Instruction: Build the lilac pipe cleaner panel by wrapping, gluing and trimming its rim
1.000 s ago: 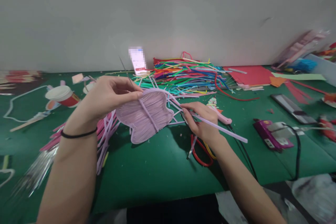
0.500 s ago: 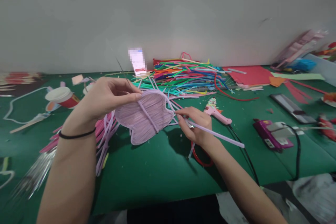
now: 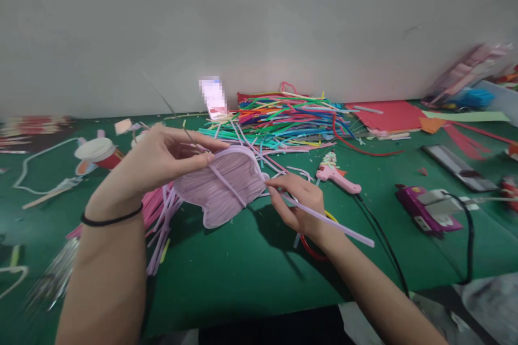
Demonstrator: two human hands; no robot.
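My left hand (image 3: 165,160) pinches the top edge of a lilac butterfly-shaped piece (image 3: 222,186) made of straws laid side by side, holding it tilted above the green table (image 3: 243,275). My right hand (image 3: 298,202) is closed on a single lilac straw (image 3: 335,222), whose near end touches the piece's right edge. The straw's free end points down to the right. A black band sits on my left wrist.
A heap of many-coloured straws (image 3: 283,118) lies behind the hands. Pink and lilac straws (image 3: 162,215) lie under the left hand. A pink glue gun (image 3: 335,172), a purple device (image 3: 424,207) with black cable, a paper cup (image 3: 99,152), red paper (image 3: 388,114) and a phone (image 3: 459,168) lie around.
My right hand has moved left with the lilac straw, bringing its end up to the piece's right edge. The left hand and the piece have dropped slightly.
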